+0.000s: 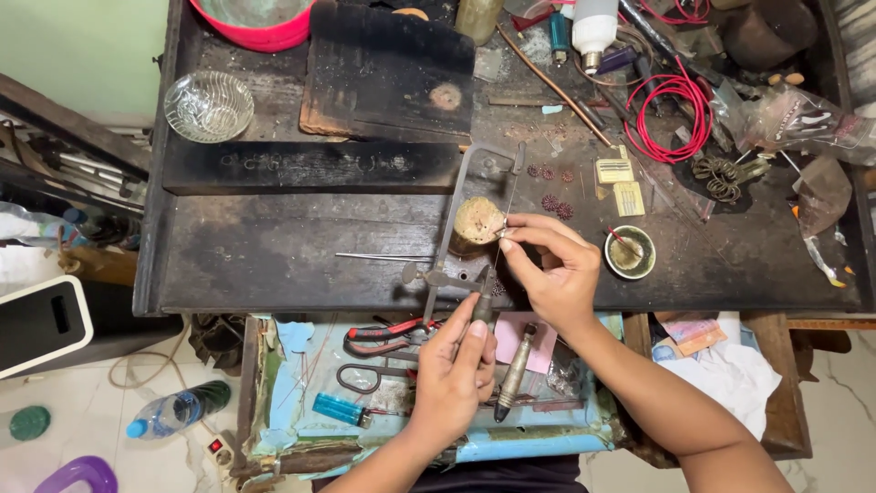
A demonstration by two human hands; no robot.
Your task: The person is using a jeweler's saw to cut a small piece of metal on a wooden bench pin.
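Head view: hands [511,310] grip jeweller's saw [465,228]

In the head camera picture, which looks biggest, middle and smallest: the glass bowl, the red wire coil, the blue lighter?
1. Glass bowl, about tied with
2. Red wire coil: too alike to rank.
3. Blue lighter, smallest, though nearer the camera.

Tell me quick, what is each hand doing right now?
Left hand: closed around the handle of the metal-framed jeweller's saw.
Right hand: fingertips pinched on a tiny piece, too small to identify, beside the saw blade.
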